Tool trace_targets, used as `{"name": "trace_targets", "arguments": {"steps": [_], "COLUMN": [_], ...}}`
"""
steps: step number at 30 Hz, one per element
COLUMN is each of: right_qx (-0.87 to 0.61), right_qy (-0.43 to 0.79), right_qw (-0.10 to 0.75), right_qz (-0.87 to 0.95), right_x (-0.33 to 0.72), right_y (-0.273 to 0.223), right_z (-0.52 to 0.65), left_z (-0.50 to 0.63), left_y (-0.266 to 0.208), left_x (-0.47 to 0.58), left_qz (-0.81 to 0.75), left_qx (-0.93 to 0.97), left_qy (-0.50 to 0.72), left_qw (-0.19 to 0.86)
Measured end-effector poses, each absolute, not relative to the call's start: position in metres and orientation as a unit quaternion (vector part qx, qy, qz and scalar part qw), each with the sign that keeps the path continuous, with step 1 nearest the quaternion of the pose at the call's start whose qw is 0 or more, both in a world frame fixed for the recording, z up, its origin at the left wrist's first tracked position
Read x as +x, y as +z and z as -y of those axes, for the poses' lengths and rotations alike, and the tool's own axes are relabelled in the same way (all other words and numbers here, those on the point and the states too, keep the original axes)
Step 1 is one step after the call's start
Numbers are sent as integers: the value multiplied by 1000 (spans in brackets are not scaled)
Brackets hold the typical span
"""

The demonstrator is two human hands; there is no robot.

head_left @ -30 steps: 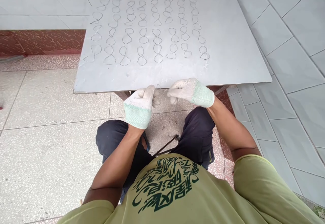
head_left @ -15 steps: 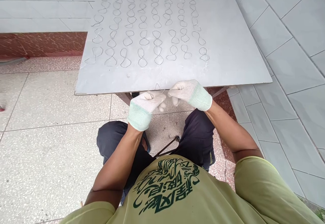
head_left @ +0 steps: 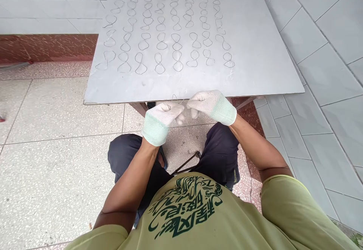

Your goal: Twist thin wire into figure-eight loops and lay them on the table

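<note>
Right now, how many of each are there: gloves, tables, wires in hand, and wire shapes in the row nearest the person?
Gloves: 2
Table: 1
Held wire: 1, partly hidden
Front-row wire shapes: 8
Total: 12, leaving out the farther rows, which run out of the picture.

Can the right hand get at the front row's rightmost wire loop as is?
Probably yes: the wire loop lies just beyond the right hand, with only tabletop showing between. Its grip looks taken up by a thin wire, though, so that may need letting go first.
</note>
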State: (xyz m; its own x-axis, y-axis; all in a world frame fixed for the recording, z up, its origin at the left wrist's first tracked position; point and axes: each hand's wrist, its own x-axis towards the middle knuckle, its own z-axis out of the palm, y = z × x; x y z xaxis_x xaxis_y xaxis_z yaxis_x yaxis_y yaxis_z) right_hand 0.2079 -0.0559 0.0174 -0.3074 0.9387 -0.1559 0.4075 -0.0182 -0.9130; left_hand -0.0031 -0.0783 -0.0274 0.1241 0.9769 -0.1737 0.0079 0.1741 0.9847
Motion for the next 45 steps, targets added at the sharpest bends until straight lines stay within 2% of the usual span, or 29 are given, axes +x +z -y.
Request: {"name": "trace_targets", "arguments": {"steps": [10,15,24,32,37,45], "right_qx": [-522,-518,-520,-513,-513,-494], "right_qy": [546,581,504,491,492,503], "right_qw": [305,301,255,272,247,256], "right_qz": [580,551,641,649,659,662], "right_x": [213,214,215,215,219,214], "right_y": [21,20,21,14,18,13], "right_z": [56,53,53,53,53,55], "left_z": [83,82,88,85,87,86], "left_y": [-30,-31,-17,-15,-17,-7], "left_x": [-9,-9,1,2,-4,-3], "left_qz": [-531,-532,-560,-534,-512,-571], "left_qx": [510,516,512,485,502,525], "left_qy": [442,433,403,376,361,407], "left_qw": [512,513,511,582,597,483]}}
